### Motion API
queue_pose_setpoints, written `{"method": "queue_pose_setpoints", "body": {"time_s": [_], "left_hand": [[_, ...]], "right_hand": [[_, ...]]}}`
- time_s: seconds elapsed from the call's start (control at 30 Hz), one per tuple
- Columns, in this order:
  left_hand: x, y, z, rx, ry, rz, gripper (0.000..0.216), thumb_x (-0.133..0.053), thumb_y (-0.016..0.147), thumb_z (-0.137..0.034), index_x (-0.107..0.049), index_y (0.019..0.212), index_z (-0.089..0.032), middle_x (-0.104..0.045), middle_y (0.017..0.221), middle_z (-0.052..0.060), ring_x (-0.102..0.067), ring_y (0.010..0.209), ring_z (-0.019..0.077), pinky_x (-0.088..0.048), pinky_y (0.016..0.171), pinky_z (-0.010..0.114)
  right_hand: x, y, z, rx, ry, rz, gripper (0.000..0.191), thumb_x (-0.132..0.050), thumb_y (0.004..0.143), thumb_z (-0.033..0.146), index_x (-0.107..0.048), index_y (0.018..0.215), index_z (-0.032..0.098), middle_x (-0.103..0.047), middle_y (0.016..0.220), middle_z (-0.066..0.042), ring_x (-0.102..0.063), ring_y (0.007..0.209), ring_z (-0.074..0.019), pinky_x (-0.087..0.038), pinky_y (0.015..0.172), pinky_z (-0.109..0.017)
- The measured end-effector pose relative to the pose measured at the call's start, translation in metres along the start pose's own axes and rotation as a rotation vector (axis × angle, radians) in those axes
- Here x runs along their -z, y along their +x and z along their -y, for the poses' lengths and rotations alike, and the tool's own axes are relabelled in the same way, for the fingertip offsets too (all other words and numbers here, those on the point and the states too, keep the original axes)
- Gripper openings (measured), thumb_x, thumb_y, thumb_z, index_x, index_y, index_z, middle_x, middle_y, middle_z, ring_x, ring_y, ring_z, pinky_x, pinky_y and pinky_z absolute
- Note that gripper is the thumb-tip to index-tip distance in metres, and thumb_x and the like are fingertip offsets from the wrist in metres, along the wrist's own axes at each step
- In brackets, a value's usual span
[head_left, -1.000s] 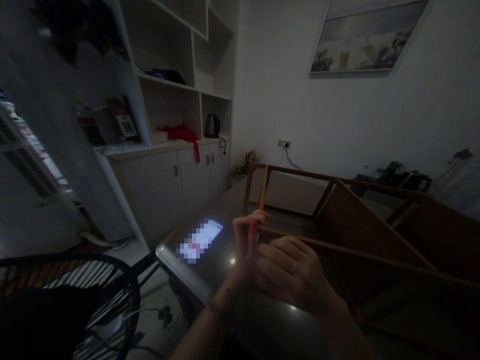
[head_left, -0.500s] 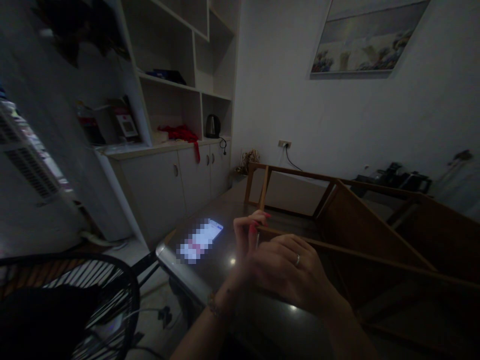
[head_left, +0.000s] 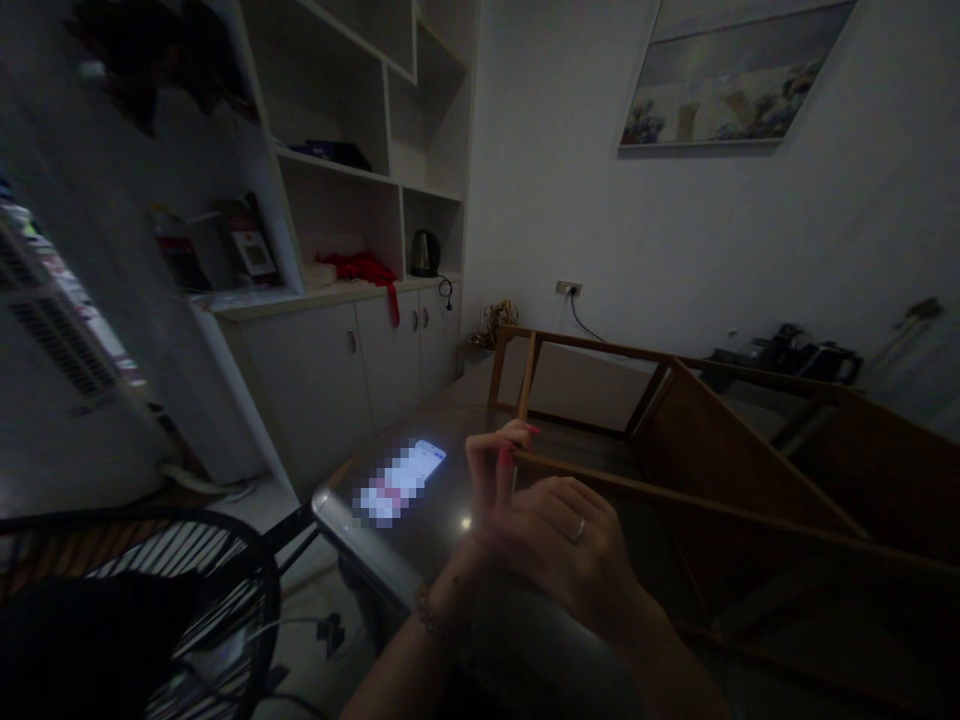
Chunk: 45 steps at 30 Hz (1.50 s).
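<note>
My left hand (head_left: 495, 480), with red nails and a bracelet at the wrist, is closed in a pinch at the near-left end of a wooden frame (head_left: 675, 500). A thin pale sliver shows just below its fingertips, too small to name. Beside it, my right hand (head_left: 570, 540), wearing a ring, has its fingers curled in toward the left palm. What the right fingers hold, if anything, is hidden behind the hand. The frame has slanted brown panels and lies on its side on a dark, glossy tabletop (head_left: 427, 550). Left of my hands rests a lit phone (head_left: 405, 480).
A black woven chair (head_left: 255, 560) stands at the lower left, near cables on the floor. White cabinets (head_left: 315, 370) carry a red cloth (head_left: 360, 268) and a kettle (head_left: 425, 254). Dark appliances (head_left: 806, 355) sit behind the frame. A plugged socket (head_left: 568, 288) is on the wall.
My right hand has shifted slightly left and turned a little at the wrist. My left hand, the wooden frame and the phone stay where they were.
</note>
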<state>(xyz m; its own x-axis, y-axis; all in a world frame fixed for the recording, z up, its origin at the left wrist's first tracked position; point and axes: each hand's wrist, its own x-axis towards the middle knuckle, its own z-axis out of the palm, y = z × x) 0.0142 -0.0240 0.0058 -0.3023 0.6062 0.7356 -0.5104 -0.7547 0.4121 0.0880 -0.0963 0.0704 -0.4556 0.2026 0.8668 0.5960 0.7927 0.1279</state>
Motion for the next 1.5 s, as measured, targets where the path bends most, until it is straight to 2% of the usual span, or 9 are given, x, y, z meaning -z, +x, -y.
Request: {"method": "queue_pose_setpoints", "body": {"time_s": [0.27,0.33,0.47,0.6,0.83,0.97,1.13,1.33,1.5], "left_hand": [[-0.004,0.002,0.002,-0.036,-0.046,-0.004,0.009,-0.052,0.102,-0.037,-0.052,0.100,-0.028,-0.062,0.083,-0.003,-0.064,0.092,0.0168,-0.050,0.090,0.040],[-0.005,0.002,0.002,-0.034,-0.029,-0.048,0.010,-0.051,0.102,-0.037,-0.051,0.100,-0.028,-0.062,0.083,-0.003,-0.064,0.092,0.0171,-0.050,0.089,0.040],[-0.005,0.000,0.002,-0.013,-0.017,-0.047,0.012,-0.050,0.103,-0.040,-0.050,0.100,-0.028,-0.061,0.083,-0.004,-0.065,0.095,0.0178,-0.050,0.090,0.041],[-0.003,-0.002,0.004,0.006,-0.016,-0.032,0.009,-0.049,0.103,-0.037,-0.051,0.101,-0.028,-0.062,0.088,-0.003,-0.063,0.100,0.0175,-0.049,0.094,0.041],[-0.004,0.000,0.001,-0.024,-0.030,-0.009,0.009,-0.048,0.104,-0.037,-0.051,0.102,-0.029,-0.060,0.083,-0.004,-0.064,0.098,0.0174,-0.049,0.094,0.042],[-0.003,0.000,-0.001,0.016,-0.040,-0.005,0.008,-0.050,0.103,-0.036,-0.052,0.102,-0.029,-0.060,0.089,-0.003,-0.063,0.103,0.0175,-0.048,0.097,0.042],[-0.002,-0.001,0.003,-0.021,-0.033,-0.015,0.007,-0.050,0.103,-0.036,-0.050,0.102,-0.029,-0.061,0.086,-0.003,-0.063,0.099,0.0174,-0.049,0.094,0.041],[-0.004,-0.003,0.004,-0.011,-0.064,-0.029,0.006,-0.048,0.104,-0.034,-0.051,0.103,-0.029,-0.060,0.090,-0.003,-0.063,0.101,0.0174,-0.048,0.095,0.041],[-0.002,-0.002,0.001,0.014,-0.062,0.004,0.006,-0.049,0.104,-0.033,-0.051,0.103,-0.028,-0.061,0.091,-0.002,-0.063,0.104,0.0179,-0.048,0.095,0.040]], "right_hand": [[-0.004,-0.003,0.007,-0.052,-0.031,-0.034,0.013,-0.061,0.099,0.020,-0.063,0.087,0.019,-0.069,0.074,0.001,-0.062,0.066,-0.0114,-0.048,0.066,-0.025],[-0.003,-0.003,0.004,-0.020,-0.027,-0.018,0.010,-0.061,0.099,0.019,-0.065,0.090,0.018,-0.070,0.076,0.001,-0.064,0.069,-0.0112,-0.049,0.068,-0.025],[0.006,-0.001,-0.007,0.096,0.009,0.074,0.012,-0.057,0.101,0.021,-0.067,0.098,0.016,-0.072,0.082,-0.001,-0.066,0.074,-0.0108,-0.052,0.072,-0.024],[0.013,0.001,-0.012,0.141,0.014,0.116,0.015,-0.053,0.101,0.013,-0.068,0.101,0.015,-0.074,0.086,-0.001,-0.066,0.076,-0.0109,-0.053,0.075,-0.025],[0.004,-0.003,0.000,0.053,-0.059,-0.022,0.005,-0.064,0.097,0.019,-0.068,0.097,0.017,-0.071,0.078,0.000,-0.061,0.069,-0.0124,-0.050,0.067,-0.026],[0.001,-0.004,0.003,0.016,-0.090,-0.085,0.004,-0.063,0.097,0.018,-0.066,0.095,0.018,-0.070,0.075,0.000,-0.060,0.067,-0.0127,-0.051,0.066,-0.026],[-0.002,-0.003,0.003,0.013,-0.018,-0.048,0.007,-0.057,0.101,0.016,-0.063,0.098,0.017,-0.071,0.077,0.000,-0.063,0.068,-0.0111,-0.053,0.066,-0.024],[-0.001,-0.007,0.000,0.027,0.046,0.002,0.017,-0.054,0.101,0.013,-0.062,0.116,0.015,-0.071,0.082,-0.001,-0.062,0.070,-0.0132,-0.054,0.066,-0.026],[0.000,-0.007,0.000,0.020,0.055,0.020,0.018,-0.049,0.103,0.015,-0.063,0.113,0.016,-0.068,0.077,0.000,-0.061,0.068,-0.0128,-0.052,0.065,-0.025]]}}
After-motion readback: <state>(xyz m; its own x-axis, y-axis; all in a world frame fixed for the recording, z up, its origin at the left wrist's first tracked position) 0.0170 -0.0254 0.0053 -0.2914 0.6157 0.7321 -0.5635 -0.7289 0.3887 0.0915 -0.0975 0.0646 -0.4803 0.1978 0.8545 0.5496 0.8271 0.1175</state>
